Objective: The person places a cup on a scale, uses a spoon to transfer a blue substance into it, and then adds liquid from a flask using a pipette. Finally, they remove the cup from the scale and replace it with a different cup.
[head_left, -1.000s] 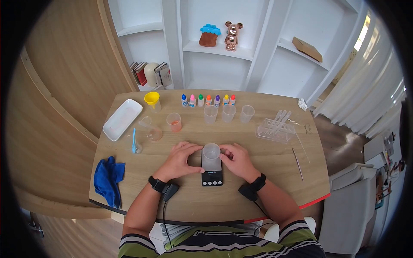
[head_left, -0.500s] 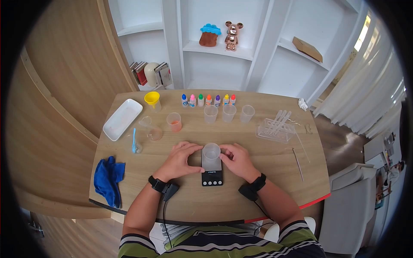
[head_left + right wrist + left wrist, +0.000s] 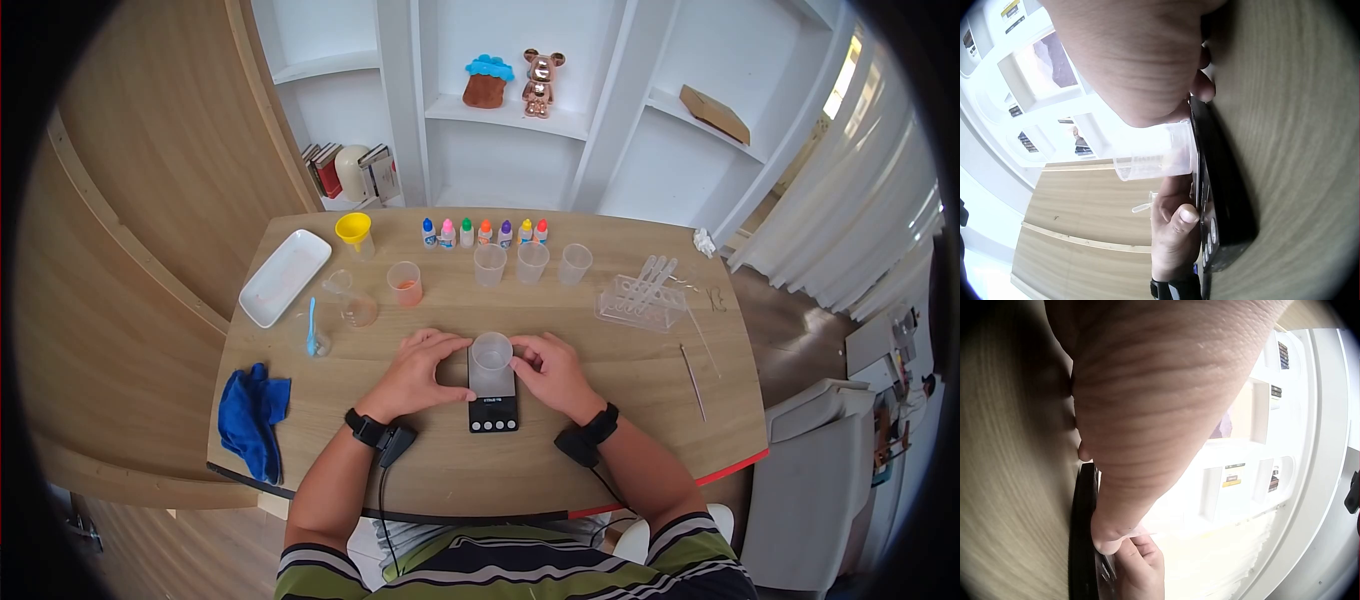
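A black digital scale [image 3: 494, 414] lies on the table before the person, with a clear plastic cup [image 3: 492, 352] upright on its plate. The left hand [image 3: 423, 368] holds the scale's left side, thumb near the display and forefinger at the far corner. On the opposite side, the right hand [image 3: 550, 368] grips the scale's far right edge with curled fingers, its thumb close beside the cup. The right wrist view shows the cup [image 3: 1157, 159] standing on the plate between both hands, with the left thumb [image 3: 1187, 214] on the scale's edge. The palms and some fingers are hidden.
A cup of orange liquid [image 3: 405, 287] and a glass flask [image 3: 357, 308] stand left of centre. Further back are three clear cups [image 3: 532, 265] and several dye bottles [image 3: 485, 235]. A tube rack [image 3: 640, 305] is at right, a blue cloth [image 3: 252, 422] at left.
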Available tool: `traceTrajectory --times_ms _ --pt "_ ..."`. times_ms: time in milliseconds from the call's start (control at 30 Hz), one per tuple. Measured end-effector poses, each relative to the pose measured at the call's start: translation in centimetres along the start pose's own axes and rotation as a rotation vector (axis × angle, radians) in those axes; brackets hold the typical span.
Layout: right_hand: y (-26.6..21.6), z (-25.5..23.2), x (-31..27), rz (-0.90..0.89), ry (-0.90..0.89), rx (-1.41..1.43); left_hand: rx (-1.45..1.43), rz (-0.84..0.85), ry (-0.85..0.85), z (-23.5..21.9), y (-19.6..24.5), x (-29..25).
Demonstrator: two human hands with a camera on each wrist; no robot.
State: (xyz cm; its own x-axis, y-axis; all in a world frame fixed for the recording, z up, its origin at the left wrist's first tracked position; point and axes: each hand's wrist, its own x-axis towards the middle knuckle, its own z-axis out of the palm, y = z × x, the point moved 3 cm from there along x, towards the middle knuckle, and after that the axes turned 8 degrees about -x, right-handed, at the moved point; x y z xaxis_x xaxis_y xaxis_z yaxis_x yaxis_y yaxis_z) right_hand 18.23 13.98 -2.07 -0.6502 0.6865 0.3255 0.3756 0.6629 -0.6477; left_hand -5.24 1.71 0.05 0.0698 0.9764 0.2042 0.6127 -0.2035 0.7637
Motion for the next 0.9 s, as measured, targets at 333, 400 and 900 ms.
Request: traceTrajectory --times_ms 333,400,900 --pt "-0.34 -0.17 -0.03 0.022 0.003 0.005 0.006 0.007 0.008 0.06 0.0 0.0" --pt "-0.34 -0.15 -0.03 0.028 0.002 0.008 0.008 0.008 0.008 0.05 -0.01 0.03" --pt "-0.2 -0.13 -0.02 0.02 0.001 0.0 0.009 0.017 0.011 0.03 -0.09 0.03"
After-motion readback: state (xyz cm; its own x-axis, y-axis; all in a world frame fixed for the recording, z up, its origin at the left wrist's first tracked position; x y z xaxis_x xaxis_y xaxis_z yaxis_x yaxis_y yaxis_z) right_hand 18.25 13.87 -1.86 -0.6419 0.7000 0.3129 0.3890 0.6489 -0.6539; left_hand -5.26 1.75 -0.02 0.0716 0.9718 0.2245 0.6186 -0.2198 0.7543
